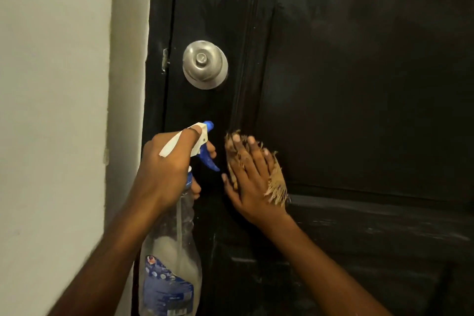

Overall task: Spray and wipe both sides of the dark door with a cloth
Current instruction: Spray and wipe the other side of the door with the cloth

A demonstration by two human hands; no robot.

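A person's two bare hands work at a black, glossy panelled door [359, 84] that fills the middle and right of the view. The left hand [164, 169] grips a clear plastic spray bottle [171, 251] by its neck, fingers curled round it just under the white and blue trigger head, whose nozzle points at the door. The bottle hangs upright, with a blue label low on its body. The right hand [250, 179] lies flat with straight, spread fingers, pressing a tan frayed cloth [277, 187] against the door beside a raised vertical moulding. Loose threads show around the fingers. A round silver metal doorknob [204, 64] sits above both hands. A white plaster wall [51, 84] stands on the left.
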